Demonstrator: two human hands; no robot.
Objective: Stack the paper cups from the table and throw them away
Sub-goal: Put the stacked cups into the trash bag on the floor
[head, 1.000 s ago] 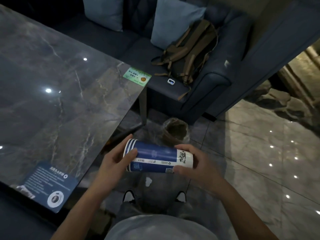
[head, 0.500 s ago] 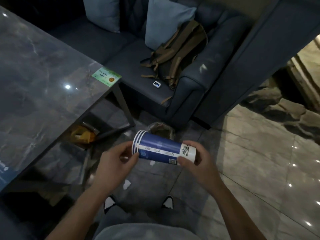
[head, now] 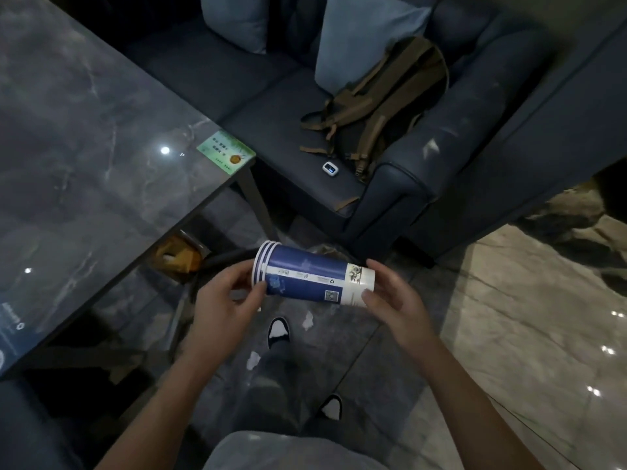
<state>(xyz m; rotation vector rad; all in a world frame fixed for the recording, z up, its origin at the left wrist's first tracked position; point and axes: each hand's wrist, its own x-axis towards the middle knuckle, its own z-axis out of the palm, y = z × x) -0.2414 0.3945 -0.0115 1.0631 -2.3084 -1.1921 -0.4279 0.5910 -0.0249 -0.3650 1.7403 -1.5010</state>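
At the far left stood the grey marble counter, glossy with spots of ceiling light, a green card lying at its near corner. Below the counter's edge, on a lower shelf, something yellow-orange showed dimly; I could not tell what it was.

Over the floor, clear of the counter, the person held a stack of paper cups on its side, blue with a white band, its nested rims pointing left and its white base right. The left hand met the rim end: its thumb pressed the lower edge of the rims and its fingers curled behind the mouth. The right hand took the base end, thumb under the white bottom and fingers over the top of it, so the stack was pinched between both hands, end to end.

Beneath the stack lay dark floor tiles with scraps of white, and the person's two shoes.

Further right and back, a navy sofa carried pale blue cushions, an olive backpack and a small white device on the seat.
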